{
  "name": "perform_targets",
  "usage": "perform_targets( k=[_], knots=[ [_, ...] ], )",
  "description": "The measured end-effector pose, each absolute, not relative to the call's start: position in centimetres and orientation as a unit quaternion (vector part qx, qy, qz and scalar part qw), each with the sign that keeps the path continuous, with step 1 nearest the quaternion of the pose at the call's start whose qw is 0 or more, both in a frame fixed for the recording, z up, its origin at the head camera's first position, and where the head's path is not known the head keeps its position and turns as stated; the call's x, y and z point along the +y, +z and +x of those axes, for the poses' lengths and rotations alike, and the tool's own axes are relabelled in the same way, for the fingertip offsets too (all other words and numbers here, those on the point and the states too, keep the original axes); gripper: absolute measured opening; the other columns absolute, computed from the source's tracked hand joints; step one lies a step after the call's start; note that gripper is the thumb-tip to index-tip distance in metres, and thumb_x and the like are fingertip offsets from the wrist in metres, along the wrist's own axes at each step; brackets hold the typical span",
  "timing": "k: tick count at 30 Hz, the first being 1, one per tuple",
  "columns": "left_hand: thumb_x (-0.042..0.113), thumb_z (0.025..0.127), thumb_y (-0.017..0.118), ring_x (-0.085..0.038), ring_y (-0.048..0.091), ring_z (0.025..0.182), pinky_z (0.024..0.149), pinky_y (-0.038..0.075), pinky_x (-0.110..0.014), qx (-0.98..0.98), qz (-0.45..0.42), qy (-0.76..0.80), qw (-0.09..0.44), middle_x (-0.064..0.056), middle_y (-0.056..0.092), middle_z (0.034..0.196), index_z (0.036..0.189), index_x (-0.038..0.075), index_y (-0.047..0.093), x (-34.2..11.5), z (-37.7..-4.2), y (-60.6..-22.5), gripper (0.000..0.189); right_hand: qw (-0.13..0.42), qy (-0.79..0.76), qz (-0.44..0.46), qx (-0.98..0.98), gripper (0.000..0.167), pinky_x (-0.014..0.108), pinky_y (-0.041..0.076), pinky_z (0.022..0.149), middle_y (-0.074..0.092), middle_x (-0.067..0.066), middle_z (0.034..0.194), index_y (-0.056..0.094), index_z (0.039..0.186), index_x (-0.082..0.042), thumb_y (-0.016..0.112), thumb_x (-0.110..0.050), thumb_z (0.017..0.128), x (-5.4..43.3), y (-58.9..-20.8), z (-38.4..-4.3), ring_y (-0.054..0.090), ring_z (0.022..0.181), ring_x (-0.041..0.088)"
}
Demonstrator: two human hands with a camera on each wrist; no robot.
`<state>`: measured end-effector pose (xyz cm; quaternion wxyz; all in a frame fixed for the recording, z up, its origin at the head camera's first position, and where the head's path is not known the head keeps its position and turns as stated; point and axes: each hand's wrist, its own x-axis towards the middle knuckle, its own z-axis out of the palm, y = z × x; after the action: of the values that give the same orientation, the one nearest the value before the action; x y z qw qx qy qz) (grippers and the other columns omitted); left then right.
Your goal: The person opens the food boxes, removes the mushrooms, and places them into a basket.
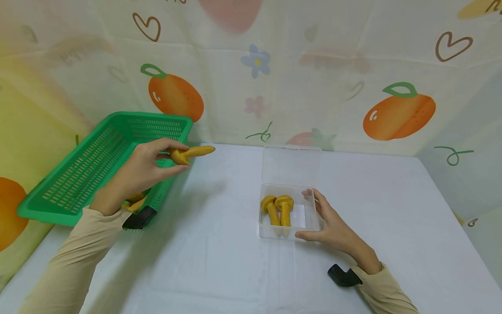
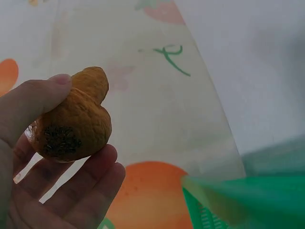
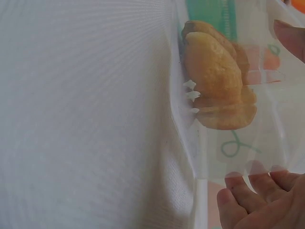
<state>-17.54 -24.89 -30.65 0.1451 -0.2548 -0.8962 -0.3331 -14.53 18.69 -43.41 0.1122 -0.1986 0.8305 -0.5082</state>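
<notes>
My left hand (image 1: 146,163) pinches a yellow-brown toy mushroom (image 1: 199,151) by its cap, above the right side of the green basket. In the left wrist view, the thumb and fingers hold the mushroom (image 2: 78,124), and a dark speckled patch shows on its cap. A clear plastic box (image 1: 260,218) stands on the table with its lid (image 1: 291,163) folded back. Two similar mushrooms (image 1: 285,209) lie side by side in the box's left part. My right hand (image 1: 333,226) grips the box's right end, thumb at the front wall and fingers at the back.
The green basket (image 1: 78,187) stands at the left; some yellow pieces (image 1: 135,203) show in it, partly hidden by my left wrist. A white cloth covers the table (image 1: 219,261). Behind it hangs a fruit-printed curtain (image 1: 313,87).
</notes>
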Motion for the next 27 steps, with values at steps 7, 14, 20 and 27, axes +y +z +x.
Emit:
perform_targets(
  k=[7,14,20,27],
  knots=[
    [-0.005,0.075,0.082,0.009,0.058,0.084,0.084,0.048,-0.002,-0.897,-0.236,-0.331,0.171,-0.003,0.069,0.099,0.112,0.004,0.07,-26.9,-18.2,-30.2,0.04,0.109,-0.512,-0.204,0.828,0.112,0.066,0.02,0.118,0.027,0.014,0.159,0.013,0.155,-0.007,0.088,-0.023,0.074,18.8,-43.5,-14.6,0.021,0.15,0.043],
    [-0.003,0.077,0.081,0.008,0.06,0.085,0.083,0.047,-0.001,-0.901,-0.204,-0.343,0.17,0.016,0.065,0.102,0.114,0.006,0.07,-28.7,-19.0,-30.5,0.04,0.105,-0.512,-0.209,0.826,0.109,0.063,0.019,0.119,0.029,0.013,0.158,0.016,0.154,-0.008,0.088,-0.022,0.074,18.7,-43.5,-14.6,0.021,0.151,0.039],
    [0.002,0.082,0.078,0.009,0.057,0.088,0.082,0.045,0.001,-0.912,-0.154,-0.35,0.15,0.02,0.061,0.105,0.117,0.005,0.068,-30.3,-19.6,-30.9,0.037,0.104,-0.509,-0.212,0.828,0.107,0.065,0.018,0.118,0.029,0.014,0.157,0.017,0.154,-0.009,0.088,-0.023,0.075,18.7,-43.6,-14.6,0.021,0.15,0.041],
    [0.005,0.087,0.074,0.015,0.051,0.088,0.077,0.043,0.004,-0.928,-0.115,-0.335,0.117,-0.014,0.062,0.119,0.125,0.001,0.063,-32.0,-20.4,-31.7,0.04,0.102,-0.506,-0.212,0.83,0.108,0.066,0.017,0.118,0.029,0.015,0.157,0.016,0.155,-0.008,0.088,-0.023,0.075,18.7,-43.5,-14.6,0.02,0.15,0.042]
  ],
)
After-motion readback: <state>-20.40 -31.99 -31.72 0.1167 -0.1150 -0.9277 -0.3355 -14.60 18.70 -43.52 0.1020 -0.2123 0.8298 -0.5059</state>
